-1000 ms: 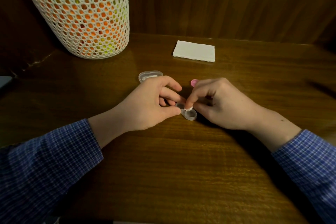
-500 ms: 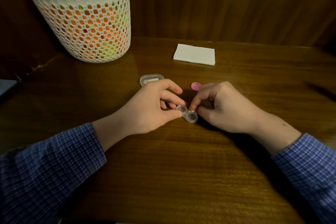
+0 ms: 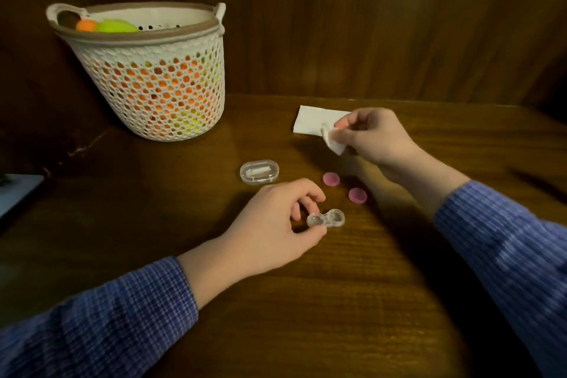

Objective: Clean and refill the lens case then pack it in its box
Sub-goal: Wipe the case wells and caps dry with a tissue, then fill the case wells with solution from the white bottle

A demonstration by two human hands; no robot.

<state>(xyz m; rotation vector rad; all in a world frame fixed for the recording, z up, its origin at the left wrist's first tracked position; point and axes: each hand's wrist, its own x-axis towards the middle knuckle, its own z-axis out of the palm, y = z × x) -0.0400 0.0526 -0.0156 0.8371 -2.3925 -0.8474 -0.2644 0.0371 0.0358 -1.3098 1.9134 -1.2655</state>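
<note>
Wooden table (image 3: 276, 316): right hand (image 3: 377, 138) has left the case (image 3: 326, 218), now at 1 o'clock pinching a tissue (image 3: 333, 139). Left hand (image 3: 270, 224) still pinches the case.

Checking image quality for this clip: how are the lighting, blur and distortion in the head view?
Head view: dim, warm light; corners and the back panel fall into shadow. The right hand holding the tissue is soft, its sleeve streaked by motion blur. The lens case and the left hand gripping it read clearly. Wide-angle bending tilts the basket.
</note>
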